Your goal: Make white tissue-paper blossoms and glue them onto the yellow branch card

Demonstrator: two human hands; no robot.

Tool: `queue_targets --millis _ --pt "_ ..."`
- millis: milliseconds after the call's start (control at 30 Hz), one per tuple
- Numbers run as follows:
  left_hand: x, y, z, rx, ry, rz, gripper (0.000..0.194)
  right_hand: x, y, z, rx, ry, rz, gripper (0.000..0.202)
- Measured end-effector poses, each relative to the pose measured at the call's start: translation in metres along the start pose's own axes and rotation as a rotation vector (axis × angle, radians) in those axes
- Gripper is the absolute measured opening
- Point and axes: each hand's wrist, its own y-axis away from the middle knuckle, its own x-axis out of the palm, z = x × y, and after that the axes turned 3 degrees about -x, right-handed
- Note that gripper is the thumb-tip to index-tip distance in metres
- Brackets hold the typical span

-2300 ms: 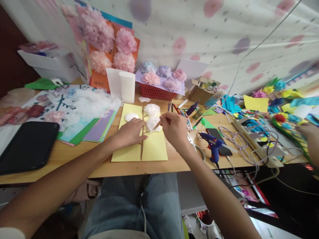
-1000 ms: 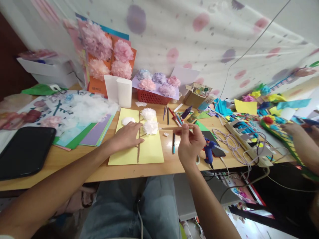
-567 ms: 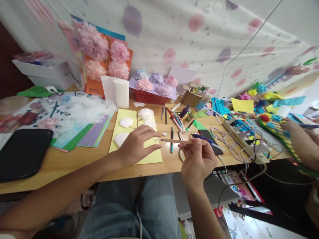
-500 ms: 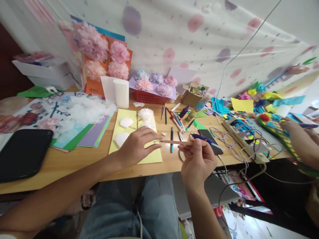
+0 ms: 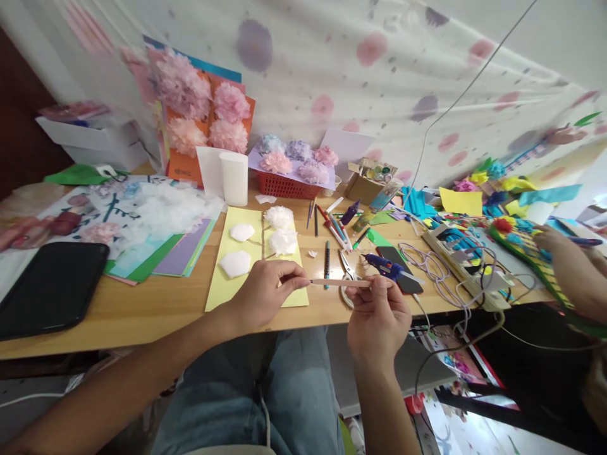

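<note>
A thin, pale wooden pencil (image 5: pixel 339 283) lies level between my hands, above the table's front edge. My right hand (image 5: pixel 379 316) grips its right end between thumb and fingers. At the dark, pointed left end, the thumb and fingertips of my left hand (image 5: pixel 265 287) are pinched together. Beneath and behind my left hand is a yellow sheet (image 5: pixel 219 287) with a brown stem line drawn or stuck on it. Two fluffy white paper flowers (image 5: pixel 283 241) sit right of the stem, and two flat white pieces (image 5: pixel 235 264) sit to its left.
Scissors (image 5: pixel 348 268), a marker (image 5: pixel 327 262) and a blue glue gun (image 5: pixel 386 268) lie beyond my right hand. A power strip (image 5: pixel 455 265) with tangled cords is farther right, near another person's hand (image 5: pixel 569 265). A black tray-like object (image 5: pixel 47 287) and coloured paper (image 5: pixel 173 256) are left.
My left hand's fingers have closed onto the pencil's pointed end, where they were apart before. Both hands and the pencil are slightly lower.
</note>
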Motion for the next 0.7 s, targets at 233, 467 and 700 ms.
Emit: queue_targets --millis 233,467,700 --pt "-0.001 0.024 -0.014 -0.151 0.081 0.174 0.025 -0.026 -0.025 0.032 -0.164 -0.020 -0.101 0.026" --pt "0.084 0.079 0.010 0.215 -0.270 0.461 0.025 -0.027 -0.025 0.035 -0.119 0.042 0.012 0.024" --pt "0.171 0.089 0.027 0.354 -0.385 0.670 0.011 -0.017 -0.013 0.027 -0.032 0.020 0.050 0.025"
